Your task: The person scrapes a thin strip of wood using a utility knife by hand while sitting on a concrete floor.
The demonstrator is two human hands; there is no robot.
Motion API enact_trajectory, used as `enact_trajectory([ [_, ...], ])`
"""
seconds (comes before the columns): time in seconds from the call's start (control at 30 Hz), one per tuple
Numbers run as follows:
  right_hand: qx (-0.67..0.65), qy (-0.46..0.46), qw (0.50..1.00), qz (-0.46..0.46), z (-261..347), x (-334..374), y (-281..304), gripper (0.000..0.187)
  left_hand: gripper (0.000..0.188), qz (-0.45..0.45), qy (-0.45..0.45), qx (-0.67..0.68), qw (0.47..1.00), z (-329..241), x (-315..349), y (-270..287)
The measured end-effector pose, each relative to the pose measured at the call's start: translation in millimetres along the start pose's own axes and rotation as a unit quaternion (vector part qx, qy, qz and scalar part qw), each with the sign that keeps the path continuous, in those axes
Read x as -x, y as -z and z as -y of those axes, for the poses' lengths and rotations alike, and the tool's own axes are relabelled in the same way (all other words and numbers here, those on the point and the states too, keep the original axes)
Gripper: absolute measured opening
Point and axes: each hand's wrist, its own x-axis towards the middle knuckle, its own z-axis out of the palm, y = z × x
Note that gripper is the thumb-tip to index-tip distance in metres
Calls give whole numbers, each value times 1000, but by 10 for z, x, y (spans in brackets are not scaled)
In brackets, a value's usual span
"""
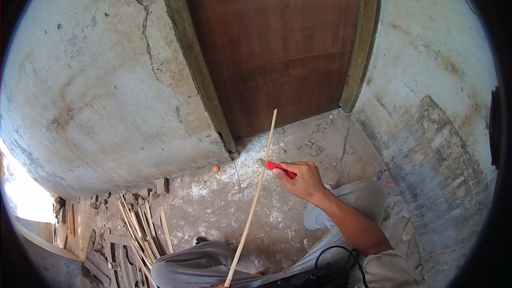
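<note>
My right hand (pixel 305 180) is closed around the red handle of a utility knife (pixel 280 169). The knife's blade lies against a long, pale strip of bamboo or wood (pixel 250 215), a little above its middle. This strip slants up from the lower edge, over my lap, toward the brown door. Only a sliver of my left hand (pixel 217 286) shows at the lower edge, at the strip's near end, where it grips the strip. Most of that hand is cut off by the picture's edge.
A bundle of similar strips (pixel 140 229) lies at the lower left beside my knee. Rubble (pixel 154 189) lines the left wall, with a small orange ball (pixel 216 169) nearby. A wooden door (pixel 272 48) stands ahead. A black cable (pixel 341 253) loops over my lap.
</note>
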Motion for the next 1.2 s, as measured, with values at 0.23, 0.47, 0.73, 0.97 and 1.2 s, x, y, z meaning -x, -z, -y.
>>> enact_trajectory([
  [0.23,8,-2,1000,3,-21,5,-32,34,28,51,-15,-19,998,176,108,128],
  [0.47,25,-6,1000,10,-39,-7,-49,32,25,32,2,5,999,280,182,163],
  [0.73,27,-61,998,15,-162,-52,-41,33,17,-4,54,62,997,339,381,173],
  [0.97,23,-98,995,19,-163,-84,-37,35,21,1,75,49,996,519,446,326],
  [1.2,33,-108,993,24,-185,-85,-68,36,21,-14,45,56,997,477,565,249],
])
